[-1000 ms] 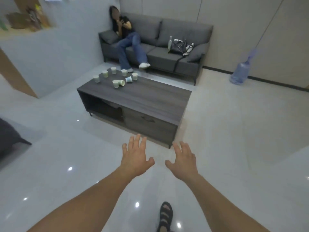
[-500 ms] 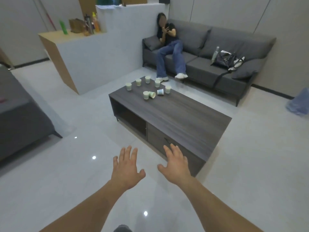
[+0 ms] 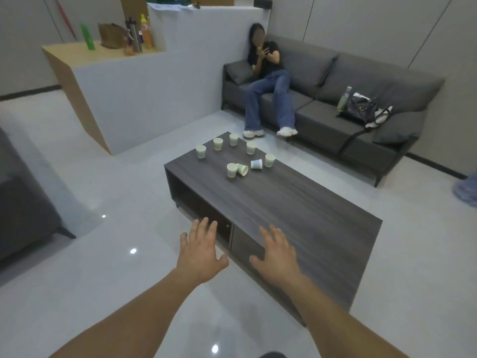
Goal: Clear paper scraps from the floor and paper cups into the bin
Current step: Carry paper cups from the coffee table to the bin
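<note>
Both hands, left hand (image 3: 200,257) and right hand (image 3: 277,257), now reach the desk's (image 3: 322,223) near end, grips open and empty; paper cups (image 3: 238,157) cluster at its far-left corner, well ahead, slightly nearer the left.

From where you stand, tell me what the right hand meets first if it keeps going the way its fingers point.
Probably nothing solid at first: the right hand hangs open over the coffee table, fingers aimed along its bare top. Farther along that line stand the paper cups, though depth is hard to judge.
</note>
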Demonstrator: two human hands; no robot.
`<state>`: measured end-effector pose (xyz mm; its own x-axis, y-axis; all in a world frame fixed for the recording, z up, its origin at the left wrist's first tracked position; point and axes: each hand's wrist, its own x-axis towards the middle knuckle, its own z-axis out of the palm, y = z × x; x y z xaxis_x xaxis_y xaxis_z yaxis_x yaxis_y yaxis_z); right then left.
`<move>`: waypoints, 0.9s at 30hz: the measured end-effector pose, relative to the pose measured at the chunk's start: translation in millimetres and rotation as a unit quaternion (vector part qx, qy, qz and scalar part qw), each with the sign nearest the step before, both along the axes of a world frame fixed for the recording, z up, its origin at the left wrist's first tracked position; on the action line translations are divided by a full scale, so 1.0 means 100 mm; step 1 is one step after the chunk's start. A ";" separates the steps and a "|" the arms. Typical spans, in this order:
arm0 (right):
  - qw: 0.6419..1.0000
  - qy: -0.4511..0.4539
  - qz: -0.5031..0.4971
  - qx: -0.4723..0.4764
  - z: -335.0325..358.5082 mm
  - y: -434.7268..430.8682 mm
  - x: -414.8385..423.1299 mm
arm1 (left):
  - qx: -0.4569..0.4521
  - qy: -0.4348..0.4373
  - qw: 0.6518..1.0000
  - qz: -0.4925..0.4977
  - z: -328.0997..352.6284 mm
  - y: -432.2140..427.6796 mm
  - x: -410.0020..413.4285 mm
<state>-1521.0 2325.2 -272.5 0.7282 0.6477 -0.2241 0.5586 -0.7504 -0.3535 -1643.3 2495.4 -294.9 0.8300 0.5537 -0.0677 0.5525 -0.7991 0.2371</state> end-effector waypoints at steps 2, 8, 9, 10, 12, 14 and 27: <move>1.000 0.010 0.003 -0.006 -0.02 0.23 0.19 | -0.002 0.006 1.000 0.000 0.02 0.24 0.21; 1.000 0.019 0.017 -0.003 -0.19 1.04 1.03 | -0.015 0.012 1.000 0.007 -0.06 0.89 1.01; 0.999 0.024 0.021 -0.005 -0.22 1.19 1.20 | -0.019 0.018 1.000 0.008 -0.06 1.00 1.16; 0.999 0.028 0.023 -0.003 -0.24 1.34 1.37 | -0.022 0.022 0.999 0.012 -0.07 1.12 1.29; 0.999 0.031 0.031 -0.001 -0.26 1.67 1.70 | -0.014 0.027 0.999 0.023 -0.06 1.36 1.55; 0.998 0.045 0.039 -0.005 -0.25 1.97 2.00 | -0.009 0.037 0.999 0.027 -0.03 1.62 1.79; 0.996 0.062 0.030 -0.056 -0.61 3.60 3.21 | -0.072 0.051 0.996 0.005 -0.31 3.26 3.00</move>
<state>-1199.8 2684.9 -333.1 0.6512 0.6547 -0.3840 0.5603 -0.7559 -0.3387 -1343.2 2821.9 -325.7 0.8086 0.5409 -0.2315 0.5881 -0.7547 0.2907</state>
